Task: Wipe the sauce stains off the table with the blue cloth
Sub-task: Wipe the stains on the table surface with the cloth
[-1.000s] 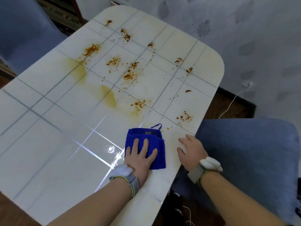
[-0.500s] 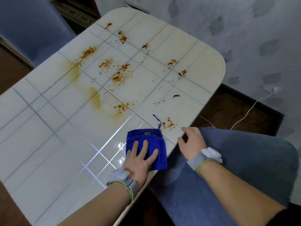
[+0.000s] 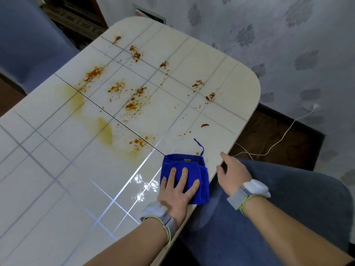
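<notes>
Our left hand (image 3: 177,192) lies flat, fingers spread, palm down on the folded blue cloth (image 3: 185,175), pressing it to the table (image 3: 57,169) at its near right edge. Just right of it, our right hand (image 3: 233,174) rests open on that edge, gripping nothing. Beyond the cloth's loop, orange sauce stains (image 3: 132,104) scatter across the tiles, with yellowish smears (image 3: 104,129) farther left.

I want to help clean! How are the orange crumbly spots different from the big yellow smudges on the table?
The orange spots are dark, speckled and scattered in many small clusters; the yellow smudges are pale, smooth and smeared into a few wide patches. The spots spread across the far half, the smudges sit on the left side. Both stain the white table, beyond the blue cloth.
</notes>
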Available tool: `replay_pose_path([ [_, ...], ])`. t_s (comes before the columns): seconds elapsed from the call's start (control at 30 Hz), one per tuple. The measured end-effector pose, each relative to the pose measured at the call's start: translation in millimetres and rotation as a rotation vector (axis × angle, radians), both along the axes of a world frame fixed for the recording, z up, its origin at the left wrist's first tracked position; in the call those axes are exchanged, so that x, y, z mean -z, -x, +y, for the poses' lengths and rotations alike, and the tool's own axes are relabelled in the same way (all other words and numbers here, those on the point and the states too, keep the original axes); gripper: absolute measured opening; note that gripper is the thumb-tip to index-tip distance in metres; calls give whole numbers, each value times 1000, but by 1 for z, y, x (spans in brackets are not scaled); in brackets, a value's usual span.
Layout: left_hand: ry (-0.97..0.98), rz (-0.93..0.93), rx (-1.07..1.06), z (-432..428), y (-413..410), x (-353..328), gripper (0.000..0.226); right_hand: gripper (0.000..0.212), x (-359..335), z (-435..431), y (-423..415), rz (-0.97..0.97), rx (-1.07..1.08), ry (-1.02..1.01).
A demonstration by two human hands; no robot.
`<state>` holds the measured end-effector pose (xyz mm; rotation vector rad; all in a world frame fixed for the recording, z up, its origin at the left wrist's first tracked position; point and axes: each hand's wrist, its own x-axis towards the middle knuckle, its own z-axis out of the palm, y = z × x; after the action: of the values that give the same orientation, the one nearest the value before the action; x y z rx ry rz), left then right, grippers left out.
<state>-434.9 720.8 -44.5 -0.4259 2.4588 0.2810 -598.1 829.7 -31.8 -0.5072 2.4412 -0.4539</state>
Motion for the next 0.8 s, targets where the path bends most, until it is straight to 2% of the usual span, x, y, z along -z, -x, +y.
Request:
replay_pose_path([
  [0.3,-37,40,49,-31,69,-3,59,54,3,-36,29,23,119,-38],
  [0.43,-60,71,28,-30,41,4,59,60,0,-51,53,69,307,38],
  [0.5,-48,52,28,-24,29,4,61,55,-1,-51,65,29,295,2],
  [0.57,-41,37,17,-28,37,3,61,59,1,-51,71,-6,282,-14],
  [0.63,-16,53,6,-33,63,5,60,66,7,-46,80,-15,328,30],
  [0.73,17,98,-22,-41,89,10,59,62,17,-37,86,-55,478,211],
  [0.8,33,102,-33,-35,89,13,59,68,22,-28,94,-89,546,291],
])
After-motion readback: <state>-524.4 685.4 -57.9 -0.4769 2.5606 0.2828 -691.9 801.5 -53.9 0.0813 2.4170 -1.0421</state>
